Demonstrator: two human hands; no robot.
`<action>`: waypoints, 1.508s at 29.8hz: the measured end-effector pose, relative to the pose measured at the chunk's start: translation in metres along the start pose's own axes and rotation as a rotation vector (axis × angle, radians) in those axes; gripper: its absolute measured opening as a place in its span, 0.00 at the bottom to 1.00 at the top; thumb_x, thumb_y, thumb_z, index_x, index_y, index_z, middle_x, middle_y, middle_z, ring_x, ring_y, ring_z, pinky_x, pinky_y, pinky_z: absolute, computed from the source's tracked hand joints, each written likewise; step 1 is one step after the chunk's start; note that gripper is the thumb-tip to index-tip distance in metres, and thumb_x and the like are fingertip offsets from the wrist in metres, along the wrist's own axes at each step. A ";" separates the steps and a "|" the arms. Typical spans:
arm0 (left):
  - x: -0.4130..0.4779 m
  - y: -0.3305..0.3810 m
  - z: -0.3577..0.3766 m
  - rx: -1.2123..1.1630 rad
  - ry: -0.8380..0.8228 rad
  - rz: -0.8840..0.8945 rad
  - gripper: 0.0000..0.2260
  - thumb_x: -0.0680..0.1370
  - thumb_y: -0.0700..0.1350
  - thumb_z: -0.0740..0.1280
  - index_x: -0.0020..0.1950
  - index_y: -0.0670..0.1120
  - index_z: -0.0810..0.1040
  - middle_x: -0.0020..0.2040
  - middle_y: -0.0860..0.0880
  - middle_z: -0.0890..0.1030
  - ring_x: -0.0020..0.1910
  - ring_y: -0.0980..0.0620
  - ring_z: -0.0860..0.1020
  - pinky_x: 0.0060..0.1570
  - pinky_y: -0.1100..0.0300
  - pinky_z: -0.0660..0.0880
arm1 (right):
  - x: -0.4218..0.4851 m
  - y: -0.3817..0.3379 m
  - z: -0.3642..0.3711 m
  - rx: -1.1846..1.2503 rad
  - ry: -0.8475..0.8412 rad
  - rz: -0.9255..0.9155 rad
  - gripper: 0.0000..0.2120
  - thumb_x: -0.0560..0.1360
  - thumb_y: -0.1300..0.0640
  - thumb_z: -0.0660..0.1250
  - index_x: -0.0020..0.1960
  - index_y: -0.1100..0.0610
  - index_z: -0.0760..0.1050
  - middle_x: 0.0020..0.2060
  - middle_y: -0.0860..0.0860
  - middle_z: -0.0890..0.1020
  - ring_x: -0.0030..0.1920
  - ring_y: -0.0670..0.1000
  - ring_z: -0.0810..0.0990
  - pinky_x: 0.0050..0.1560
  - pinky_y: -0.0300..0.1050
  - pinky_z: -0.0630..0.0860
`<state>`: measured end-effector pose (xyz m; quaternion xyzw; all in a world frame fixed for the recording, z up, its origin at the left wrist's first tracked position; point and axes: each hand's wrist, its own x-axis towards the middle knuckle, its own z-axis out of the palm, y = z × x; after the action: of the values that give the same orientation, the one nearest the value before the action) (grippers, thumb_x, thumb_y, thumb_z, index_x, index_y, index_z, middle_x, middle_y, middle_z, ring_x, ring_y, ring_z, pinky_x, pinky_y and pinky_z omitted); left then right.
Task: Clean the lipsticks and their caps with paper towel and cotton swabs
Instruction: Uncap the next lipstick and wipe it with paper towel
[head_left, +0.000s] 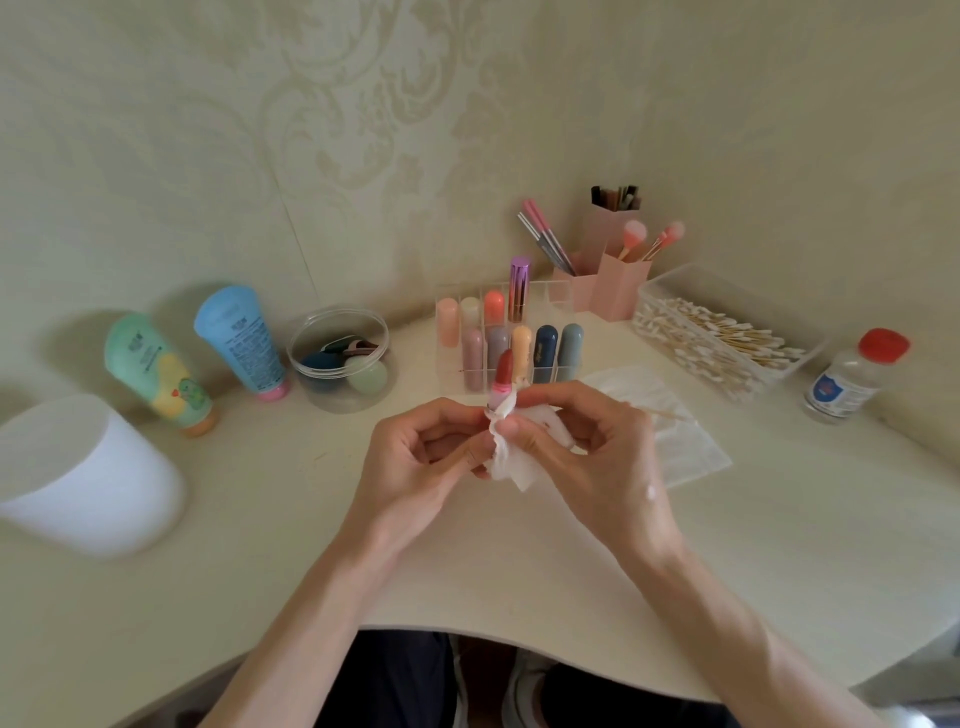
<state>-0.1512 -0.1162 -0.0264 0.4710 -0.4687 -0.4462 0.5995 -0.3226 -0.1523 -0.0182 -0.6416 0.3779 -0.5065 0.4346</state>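
An uncapped lipstick (503, 375) with a red-brown bullet and pink tube stands upright between my hands above the table's middle. My left hand (415, 457) grips its base from the left. My right hand (587, 441) presses a crumpled white paper towel (511, 462) around the tube below the bullet. A thin wooden stick, apparently a cotton swab (670, 414), pokes out behind my right hand. The clear lipstick organiser (558, 291) behind holds several capped lipsticks. Cotton swabs fill a clear box (727, 338) at the right.
A flat paper towel (685, 447) lies right of my hands. A red-capped bottle (852, 376) stands far right, pink brush holders (618, 280) at the back. A round sponge jar (340, 358), two tubes (241, 343) and a white container (88, 478) are at the left.
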 end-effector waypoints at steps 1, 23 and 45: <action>0.000 0.001 0.000 0.021 -0.002 0.012 0.11 0.70 0.41 0.75 0.50 0.38 0.85 0.43 0.45 0.88 0.41 0.51 0.86 0.41 0.64 0.80 | -0.001 -0.001 0.000 0.003 -0.004 0.001 0.11 0.72 0.54 0.80 0.53 0.54 0.86 0.44 0.47 0.89 0.45 0.49 0.88 0.45 0.38 0.82; -0.009 -0.007 0.005 0.614 0.138 0.370 0.09 0.70 0.41 0.82 0.45 0.44 0.83 0.42 0.55 0.86 0.41 0.57 0.85 0.45 0.59 0.82 | 0.000 0.008 0.004 0.020 -0.008 0.138 0.06 0.74 0.52 0.80 0.48 0.53 0.88 0.40 0.49 0.89 0.42 0.51 0.87 0.44 0.48 0.83; -0.009 -0.001 0.008 0.315 0.065 0.167 0.07 0.73 0.44 0.78 0.49 0.45 0.86 0.43 0.51 0.88 0.43 0.50 0.87 0.48 0.57 0.83 | 0.003 0.003 -0.004 0.127 -0.026 0.197 0.10 0.73 0.54 0.79 0.49 0.60 0.87 0.41 0.57 0.88 0.42 0.50 0.84 0.45 0.47 0.80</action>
<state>-0.1605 -0.1086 -0.0281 0.5328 -0.5506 -0.3005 0.5681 -0.3262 -0.1570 -0.0191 -0.5793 0.4006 -0.4758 0.5268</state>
